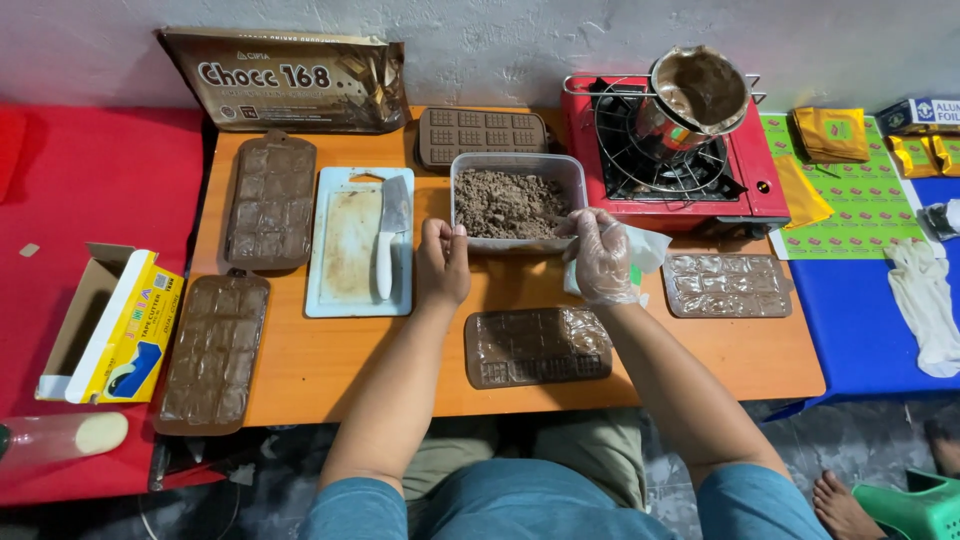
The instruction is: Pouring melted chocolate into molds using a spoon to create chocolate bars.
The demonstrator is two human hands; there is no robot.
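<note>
A clear plastic container [470,170] full of brown crumbly filling sits at the middle of the low orange table [340,370]. My bare left hand [442,262] grips the container's front left edge. My right hand [600,255], in a clear plastic glove, reaches over the front right rim into the crumbs; whether it holds a small utensil I cannot tell. Right in front of me lies a brown silicone bar mould [538,346] filled with chocolate.
Several more chocolate moulds lie around, e.g. one at the left [270,200] and another at the right [727,285]. A white cutting board [345,250] carries a cleaver [390,235]. A red portable stove [740,160] holds a pot of melted chocolate [697,95]. A yellow box [125,330] rests at the left.
</note>
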